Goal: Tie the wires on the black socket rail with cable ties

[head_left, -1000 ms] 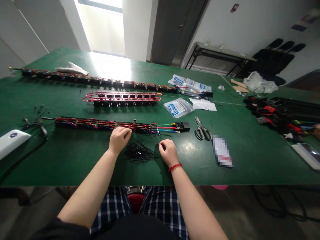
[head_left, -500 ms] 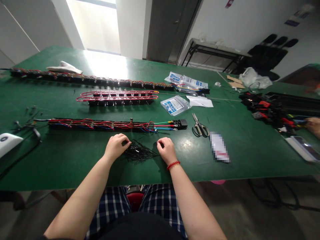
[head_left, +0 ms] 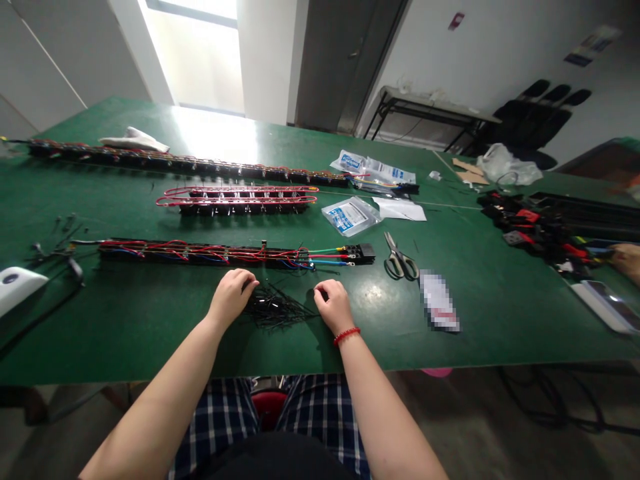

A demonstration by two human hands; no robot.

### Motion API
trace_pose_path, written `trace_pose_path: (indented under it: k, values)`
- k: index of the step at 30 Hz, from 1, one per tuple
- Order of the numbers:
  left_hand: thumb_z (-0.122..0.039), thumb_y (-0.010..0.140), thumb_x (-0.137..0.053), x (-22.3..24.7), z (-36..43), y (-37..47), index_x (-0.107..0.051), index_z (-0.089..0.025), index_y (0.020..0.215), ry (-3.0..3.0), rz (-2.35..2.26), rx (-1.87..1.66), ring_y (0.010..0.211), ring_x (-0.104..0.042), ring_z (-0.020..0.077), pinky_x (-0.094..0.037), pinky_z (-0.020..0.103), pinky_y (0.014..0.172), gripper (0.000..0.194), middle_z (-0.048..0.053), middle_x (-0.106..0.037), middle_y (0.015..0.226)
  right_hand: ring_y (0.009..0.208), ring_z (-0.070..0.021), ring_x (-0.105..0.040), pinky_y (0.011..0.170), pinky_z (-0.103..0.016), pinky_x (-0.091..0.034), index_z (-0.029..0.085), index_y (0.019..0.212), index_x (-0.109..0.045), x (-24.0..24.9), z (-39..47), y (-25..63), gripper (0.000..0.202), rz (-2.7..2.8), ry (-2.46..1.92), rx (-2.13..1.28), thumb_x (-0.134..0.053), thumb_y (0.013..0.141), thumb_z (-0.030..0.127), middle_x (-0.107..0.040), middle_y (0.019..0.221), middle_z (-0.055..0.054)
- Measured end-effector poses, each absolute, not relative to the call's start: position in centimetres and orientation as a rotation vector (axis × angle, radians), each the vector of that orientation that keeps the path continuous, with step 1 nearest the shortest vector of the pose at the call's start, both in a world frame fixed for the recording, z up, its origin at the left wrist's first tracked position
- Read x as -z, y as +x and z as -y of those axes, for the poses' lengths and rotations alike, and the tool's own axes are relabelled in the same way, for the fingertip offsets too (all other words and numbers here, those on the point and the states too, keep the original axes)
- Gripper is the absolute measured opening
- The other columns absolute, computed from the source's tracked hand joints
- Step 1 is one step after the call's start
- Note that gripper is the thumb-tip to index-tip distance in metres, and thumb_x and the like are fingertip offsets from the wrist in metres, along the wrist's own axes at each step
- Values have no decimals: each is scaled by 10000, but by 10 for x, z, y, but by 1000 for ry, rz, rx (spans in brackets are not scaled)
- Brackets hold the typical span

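"Where does the heap of thin black ties (head_left: 277, 308) lie?"

"On the green table (head_left: 385, 340), between the two hands. Its left side is right by the fingertips of the left hand (head_left: 230, 298); loose ends reach out close to the right hand (head_left: 334, 308)."

"Is either hand gripping one?"

"I can't tell. On each, thumb and forefinger curl toward one another, nearly closed, but I can't make out whether the tips meet or pinch anything."

"What does the heap look like?"

"Tangled and slender, dark strands pointing every way, with a few bright glints near the middle."

"And beyond it?"

"The nearest wired black strip (head_left: 210, 255), lying lengthwise, red and blue wires along it. Green, red and blue leads (head_left: 327, 257) run at its right end, beside a black block (head_left: 367, 253). Scissors (head_left: 400, 261) rest to the right."
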State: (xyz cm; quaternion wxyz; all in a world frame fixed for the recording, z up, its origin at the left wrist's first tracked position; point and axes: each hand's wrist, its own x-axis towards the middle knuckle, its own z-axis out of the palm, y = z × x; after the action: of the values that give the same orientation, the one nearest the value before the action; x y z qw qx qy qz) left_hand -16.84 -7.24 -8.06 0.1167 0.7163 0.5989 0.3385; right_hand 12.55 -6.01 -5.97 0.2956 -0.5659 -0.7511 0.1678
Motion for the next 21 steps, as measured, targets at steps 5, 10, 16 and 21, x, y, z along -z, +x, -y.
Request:
trace_pose_path:
  k: [5,10,16,21]
  values:
    - [-403,978,-469,65,81,-160,-595,-231,916,1827,-1799,-1133,730,-601,178,-497,305,703,222,14,-647,799,870,-215,-590,836,-343,-462,224,786,-638,60,60,125,139,2002,-1507,-445,-535,877,203,-696,880,-53]
    - [-407,941,-541,41,104,-115,-599,-249,965,1572,-1674,-1312,786,-651,171,-523,298,752,170,2,-668,829,881,-218,-600,835,-347,-472,227,776,-647,58,61,126,136,1989,-1487,-469,-545,865,219,-709,888,-55]
    - [-383,938,-565,38,131,-29,-556,-273,991,1234,-1323,-1343,753,-676,166,-543,292,716,123,4,-667,811,833,-206,-640,788,-322,-495,235,788,-654,57,60,132,158,1874,-1416,-697,-533,873,293,-715,823,-34]
    - [-345,945,-547,51,133,5,-533,-274,925,1311,-1303,-1249,663,-638,145,-506,276,652,76,-9,-657,785,725,-186,-658,699,-288,-500,220,806,-651,56,60,135,234,1615,-1439,-897,-505,896,379,-704,747,-20]
